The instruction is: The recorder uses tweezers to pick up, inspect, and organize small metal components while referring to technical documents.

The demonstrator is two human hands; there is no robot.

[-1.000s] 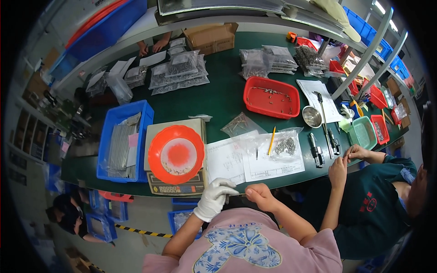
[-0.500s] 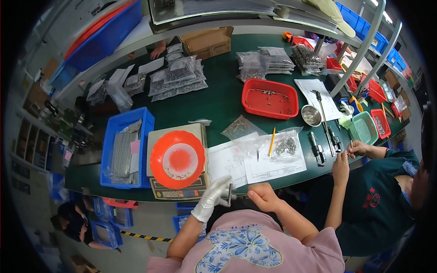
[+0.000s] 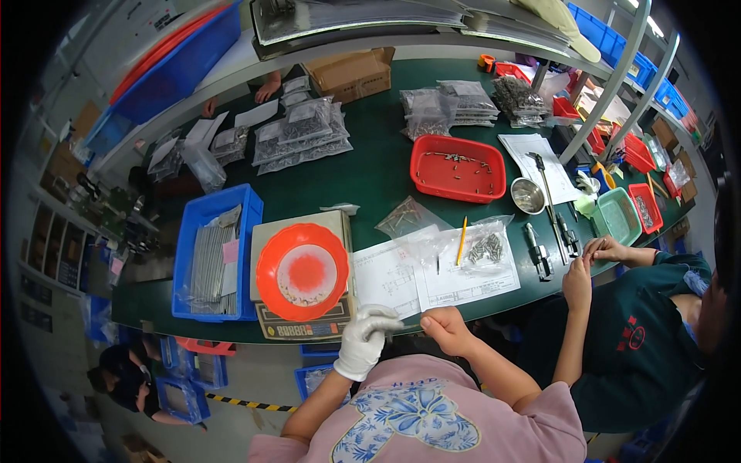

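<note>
Table edge [image 3: 216,329] close; left hand [image 3: 366,339], right hand [image 3: 450,330] apart.

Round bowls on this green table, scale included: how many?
2. The orange bowl sits on the scale, beyond the gloved left hand; the metal bowl stands right of the red tub. Clutter at far right may hide others.

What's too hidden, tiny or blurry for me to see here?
All in the head view:
Inside the bare right hand: hidden by curled fingers.
Gloved left hand: fingers blurred.
Anything between the co-worker's hands: too small.
Far person: mostly hidden by the shelf.
</note>
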